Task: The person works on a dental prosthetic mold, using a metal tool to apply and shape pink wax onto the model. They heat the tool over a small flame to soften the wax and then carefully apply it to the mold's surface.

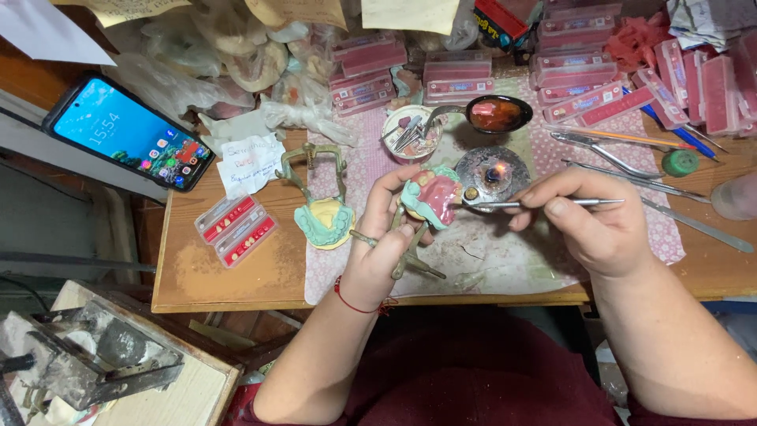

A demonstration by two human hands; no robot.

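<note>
Waxing step: left hand (386,237) is clamping the dental cast (432,196) mid-mat, right hand (587,217) is pinching the spatula (544,203), tip touching the cast at 3 o'clock; next needs steady, light strokes.

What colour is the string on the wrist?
Red, a thin string round the left hand's wrist, in the head view.

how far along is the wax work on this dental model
Done: pink wax already covers the model in the left hand. In hand: the right hand holds a metal tool at its edge, beside the lit burner. Left: the second model lies on the mat, untouched.
</note>
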